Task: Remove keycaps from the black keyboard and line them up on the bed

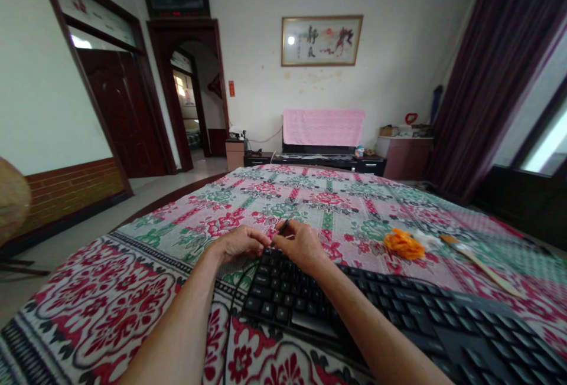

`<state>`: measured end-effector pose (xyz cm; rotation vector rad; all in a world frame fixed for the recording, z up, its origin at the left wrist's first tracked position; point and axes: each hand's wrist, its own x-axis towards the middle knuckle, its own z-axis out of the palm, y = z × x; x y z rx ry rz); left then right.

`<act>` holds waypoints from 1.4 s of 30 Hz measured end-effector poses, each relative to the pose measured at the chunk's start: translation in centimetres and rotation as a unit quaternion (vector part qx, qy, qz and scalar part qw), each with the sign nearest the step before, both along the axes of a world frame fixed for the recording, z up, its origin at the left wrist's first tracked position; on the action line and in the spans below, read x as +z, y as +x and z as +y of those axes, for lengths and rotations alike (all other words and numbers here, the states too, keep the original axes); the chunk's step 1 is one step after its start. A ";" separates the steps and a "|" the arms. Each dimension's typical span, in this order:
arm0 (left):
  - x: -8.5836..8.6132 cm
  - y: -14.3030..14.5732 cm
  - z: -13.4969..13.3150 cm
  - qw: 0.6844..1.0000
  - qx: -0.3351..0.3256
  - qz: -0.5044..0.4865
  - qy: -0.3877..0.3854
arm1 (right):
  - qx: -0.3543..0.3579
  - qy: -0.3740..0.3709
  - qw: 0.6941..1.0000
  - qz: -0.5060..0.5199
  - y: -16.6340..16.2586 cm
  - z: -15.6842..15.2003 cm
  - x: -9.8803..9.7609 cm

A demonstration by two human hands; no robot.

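At the far left corner of the black plastic keyboard (398, 299), the right hand (303, 246) pinched a small, slim black object (284, 227). The left hand (239, 243) curled its fingers just beside it (whether they gripped anything, I could not tell). A thin black cable (228, 329) ran down the keyboard's left side, over the red-green-and-white floral tablecloth (119, 290).

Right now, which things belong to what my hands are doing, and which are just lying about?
Likely in use:
slim black piece in your right hand
long black keyboard
thin black cable

Lying about:
crumpled orange bundle
crumpled white material
pale, long-handled brush-like tool
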<state>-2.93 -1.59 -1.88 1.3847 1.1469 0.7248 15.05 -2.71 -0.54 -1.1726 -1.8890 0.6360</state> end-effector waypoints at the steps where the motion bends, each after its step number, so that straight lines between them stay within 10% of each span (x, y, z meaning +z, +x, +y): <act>1: -0.1 0.0 0.0 1.000 0.002 -0.003 0.000 | 0.003 0.005 1.000 -0.004 -0.1 0.1 -0.1; 42: -0.5 -0.2 0.4 1.000 -0.015 -0.011 0.000 | 0.055 0.115 0.986 -0.104 -0.5 -0.7 -0.3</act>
